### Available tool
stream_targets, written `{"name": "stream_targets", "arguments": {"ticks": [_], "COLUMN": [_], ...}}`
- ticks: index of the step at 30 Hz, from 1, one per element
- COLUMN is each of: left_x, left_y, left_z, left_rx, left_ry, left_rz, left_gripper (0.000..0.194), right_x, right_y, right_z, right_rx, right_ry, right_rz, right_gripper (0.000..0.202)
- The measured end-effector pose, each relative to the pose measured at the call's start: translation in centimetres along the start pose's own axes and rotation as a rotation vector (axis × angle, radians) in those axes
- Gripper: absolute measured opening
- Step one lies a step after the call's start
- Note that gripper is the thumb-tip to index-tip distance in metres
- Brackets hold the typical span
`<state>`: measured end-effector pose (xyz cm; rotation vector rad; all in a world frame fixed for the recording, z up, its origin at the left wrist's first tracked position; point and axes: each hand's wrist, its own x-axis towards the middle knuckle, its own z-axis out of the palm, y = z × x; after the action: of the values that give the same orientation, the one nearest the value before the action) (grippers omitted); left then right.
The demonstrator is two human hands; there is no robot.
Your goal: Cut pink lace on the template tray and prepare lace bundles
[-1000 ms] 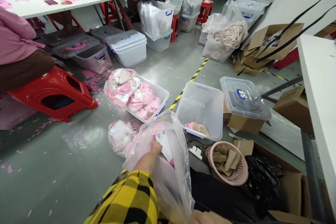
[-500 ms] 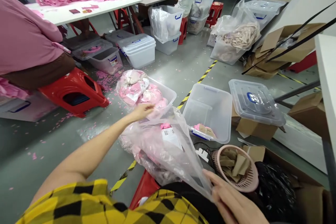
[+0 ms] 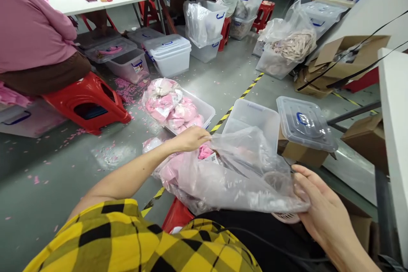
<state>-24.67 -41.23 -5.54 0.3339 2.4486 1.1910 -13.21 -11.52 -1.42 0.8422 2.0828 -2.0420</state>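
A large clear plastic bag (image 3: 204,182) with pink pieces inside stretches across my lap. My left hand (image 3: 193,138) pinches its rim at the upper left. At the right, my right hand (image 3: 314,195) grips the other side of the mouth, so the plastic is pulled wide between the two. Bright pink fabric (image 3: 205,151) and part of a white printed label (image 3: 213,159) show in the opening. Just beyond my left hand, a clear tub (image 3: 204,108) holds several bagged pink bundles (image 3: 172,106).
Behind the bag stands an open clear bin (image 3: 251,112); a lidded box (image 3: 302,121) is to its right. A person in pink sits on a red stool (image 3: 89,104) at left. Cardboard boxes (image 3: 353,55) line the right side. Pink scraps litter the floor.
My left hand has moved right and closer, now holding the bag's rim. My right hand has risen to the right with the plastic, spreading the mouth over the open bin and basket.
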Motion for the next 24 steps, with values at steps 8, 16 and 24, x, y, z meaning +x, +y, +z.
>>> {"name": "stream_targets", "arguments": {"ticks": [8,16,24], "left_x": [-3.1,-5.6,-0.2], "left_y": [7.4,-0.5,0.2], "left_z": [8.2,8.7,11.3], "left_rx": [-0.067,-0.142,-0.543], "left_ry": [-0.034,-0.276,-0.280], "left_rz": [0.555,0.480,0.251], "left_gripper": [0.022,0.137,0.041], "right_x": [-0.2,1.0,-2.1], "right_y": [3.3,2.4,1.2], "right_z": [7.0,4.6,7.1], "right_rx": [-0.402,-0.427,-0.489], "right_ry": [-0.448,-0.418,-0.816], "right_rz": [-0.283,-0.077,-0.437], "right_gripper": [0.051,0.030,0.019]}}
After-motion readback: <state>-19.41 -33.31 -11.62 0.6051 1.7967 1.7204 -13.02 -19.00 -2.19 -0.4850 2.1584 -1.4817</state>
